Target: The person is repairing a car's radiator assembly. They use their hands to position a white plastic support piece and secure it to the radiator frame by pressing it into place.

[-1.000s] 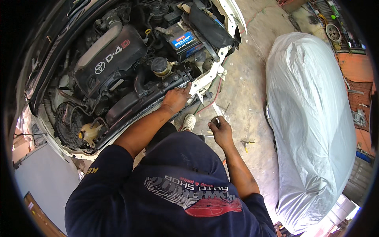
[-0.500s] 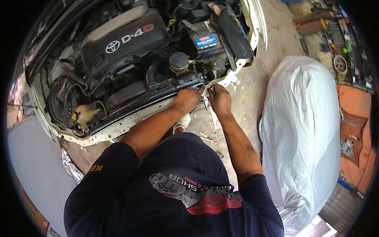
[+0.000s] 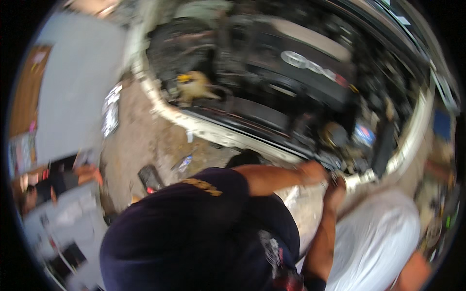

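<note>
Motion blurs the view of an open engine bay with a black engine cover (image 3: 291, 72). My left hand (image 3: 311, 172) rests at the black top of the radiator (image 3: 272, 138) along the white front body frame (image 3: 170, 111), its fingers smeared. Just right of it, my right hand (image 3: 335, 186) is curled at the same front right part of the frame, around something small that I cannot make out. Close by, inside the bay, are a round reservoir cap (image 3: 334, 133) and a battery with a blue label (image 3: 363, 135).
A white covered bulky object (image 3: 374, 237) stands at the lower right. A grey panel (image 3: 68, 82) and a silver crumpled item (image 3: 111, 109) lie at the left. Another person (image 3: 48, 191) is at the far left. A dark object (image 3: 150, 179) lies on the concrete floor (image 3: 136, 140).
My right hand rose to the frame beside my left about half a second ago. The view has since swung sharply left, shifting the engine bay rightward in the picture and bringing another person into sight.
</note>
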Action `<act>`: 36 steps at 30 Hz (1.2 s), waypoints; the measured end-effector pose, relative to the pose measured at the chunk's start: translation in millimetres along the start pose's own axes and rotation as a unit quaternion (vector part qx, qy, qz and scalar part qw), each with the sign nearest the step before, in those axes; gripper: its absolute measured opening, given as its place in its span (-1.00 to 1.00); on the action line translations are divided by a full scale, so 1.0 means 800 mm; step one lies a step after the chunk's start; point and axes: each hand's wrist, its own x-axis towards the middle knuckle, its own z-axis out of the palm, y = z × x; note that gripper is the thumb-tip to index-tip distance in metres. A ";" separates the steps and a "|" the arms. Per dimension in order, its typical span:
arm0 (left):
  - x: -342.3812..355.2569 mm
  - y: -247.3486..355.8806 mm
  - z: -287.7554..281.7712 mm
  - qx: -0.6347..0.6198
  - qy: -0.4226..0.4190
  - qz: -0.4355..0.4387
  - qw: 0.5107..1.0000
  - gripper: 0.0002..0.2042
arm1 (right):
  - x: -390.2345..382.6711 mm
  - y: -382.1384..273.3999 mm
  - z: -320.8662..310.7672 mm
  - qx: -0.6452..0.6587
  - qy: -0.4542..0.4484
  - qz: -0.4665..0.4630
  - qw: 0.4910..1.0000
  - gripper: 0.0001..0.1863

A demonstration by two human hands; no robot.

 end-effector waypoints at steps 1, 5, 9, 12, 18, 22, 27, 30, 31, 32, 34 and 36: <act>0.004 -0.015 0.012 0.053 0.029 -0.010 0.998 -0.68 | 0.011 -0.045 -0.011 -0.023 -0.024 -0.033 0.999 -0.91; -0.003 -0.011 0.012 0.210 0.045 0.104 0.971 -0.79 | 0.011 -0.054 -0.017 -0.090 -0.043 0.017 0.995 -0.79; -0.012 0.007 -0.019 0.202 0.054 0.089 0.974 -0.82 | 0.016 -0.041 -0.012 -0.094 -0.046 -0.004 0.994 -0.78; -0.007 -0.004 -0.001 0.217 0.106 0.125 0.962 -0.84 | 0.011 -0.037 -0.007 -0.102 -0.017 0.011 0.995 -0.78; 0.006 -0.017 0.020 0.256 0.134 0.164 0.943 -0.85 | 0.018 -0.041 -0.012 -0.108 -0.028 0.007 0.994 -0.77; -0.005 -0.004 0.005 0.228 0.100 0.120 0.961 -0.83 | 0.017 -0.054 -0.017 -0.108 -0.047 0.058 0.991 -0.76; 0.002 -0.013 0.011 0.224 0.061 0.119 0.965 -0.79 | 0.021 -0.074 -0.025 -0.142 -0.048 0.049 0.987 -0.73; -0.002 -0.006 0.005 0.194 0.061 0.076 0.976 -0.78 | 0.023 -0.058 -0.022 -0.117 -0.041 0.060 0.990 -0.71; -0.005 -0.002 0.001 0.180 0.062 0.058 0.980 -0.78 | 0.022 -0.049 -0.021 -0.101 -0.040 0.067 0.992 -0.71; -0.008 -0.002 -0.002 0.197 0.079 0.085 0.973 -0.77 | 0.021 -0.041 -0.019 -0.102 -0.040 0.067 0.992 -0.72; -0.013 -0.007 -0.004 0.228 0.115 0.138 0.957 -0.75 | 0.022 -0.048 -0.017 -0.107 -0.041 0.066 0.991 -0.74; -0.015 -0.004 -0.013 0.212 0.098 0.113 0.966 -0.75 | 0.027 -0.059 -0.020 -0.145 -0.069 0.074 0.984 -0.76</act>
